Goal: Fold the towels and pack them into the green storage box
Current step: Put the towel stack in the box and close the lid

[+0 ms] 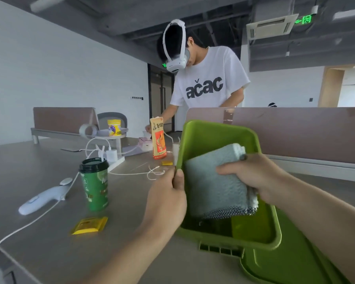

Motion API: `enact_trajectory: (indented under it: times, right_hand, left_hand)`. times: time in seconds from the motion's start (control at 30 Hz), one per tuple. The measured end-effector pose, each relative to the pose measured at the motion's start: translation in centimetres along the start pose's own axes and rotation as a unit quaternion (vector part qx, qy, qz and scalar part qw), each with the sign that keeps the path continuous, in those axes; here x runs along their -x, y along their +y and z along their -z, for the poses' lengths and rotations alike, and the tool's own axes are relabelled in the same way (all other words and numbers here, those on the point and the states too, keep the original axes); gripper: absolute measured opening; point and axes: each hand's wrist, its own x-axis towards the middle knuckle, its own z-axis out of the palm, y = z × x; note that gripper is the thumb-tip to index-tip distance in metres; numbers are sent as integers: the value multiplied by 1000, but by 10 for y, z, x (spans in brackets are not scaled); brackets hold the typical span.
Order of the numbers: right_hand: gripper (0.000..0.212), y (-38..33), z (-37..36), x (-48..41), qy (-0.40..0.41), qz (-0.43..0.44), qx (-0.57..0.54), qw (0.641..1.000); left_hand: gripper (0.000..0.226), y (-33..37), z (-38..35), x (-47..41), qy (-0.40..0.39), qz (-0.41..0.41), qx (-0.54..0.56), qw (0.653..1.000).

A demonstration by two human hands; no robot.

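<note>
A green storage box (217, 136) stands on the table at centre right. My left hand (168, 199) grips its left rim, thumb over the edge. My right hand (256, 177) holds a folded grey-blue towel (215, 183) inside the box's opening, fingers over the top of the towel. The towel's lower edge shows a dark woven layer. The bottom of the box under the towel is dark and mostly hidden.
A darker green lid (291, 263) lies under the box at lower right. On the table to the left are a green cup (94, 183), a white controller (43, 197), a yellow sachet (89, 225), cables and an orange snack bag (158, 138). A person in a white T-shirt (207, 83) stands across the table, behind a partition (295, 132).
</note>
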Motion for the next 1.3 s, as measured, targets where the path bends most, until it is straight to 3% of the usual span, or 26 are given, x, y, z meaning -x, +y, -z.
enact_trajectory:
  times: [0.17,0.27,0.33,0.53,0.7,0.8,0.93,1.03,1.2,1.3]
  right_hand:
    - [34,23,-16,-2,-26,-80,-51,995]
    - [19,30,-20,-3,-75,-130,-155,976]
    - [16,32,-23,-4,-87,-142,-157,973]
    - [45,43,-36,-12,-107,-180,49,976]
    - [48,41,-49,-6,-53,-86,272,957]
    - [58,46,-54,-3,11,-41,322,946]
    - [97,39,-63,9,72,127,434,889]
    - [88,28,-64,11,39,230,504,832]
    - [73,48,-66,-9,-108,76,633,763]
    - [66,48,-61,-8,-128,64,609,780]
  left_hand:
    - [24,-1,3,22,9,-22,31,999]
    - [26,-4,5,28,25,-27,34,999]
    - [30,-5,6,31,34,-32,31,998]
    - [31,-4,11,32,37,-26,14,999]
    - [33,-13,14,32,47,-10,-9,999]
    - [33,-18,14,31,45,-1,-26,999]
    - [34,-22,15,25,34,8,-51,998]
    - [35,-20,16,22,28,16,-46,998]
    - [36,-17,19,23,23,3,-55,998]
    - [37,-14,19,23,24,-3,-61,998]
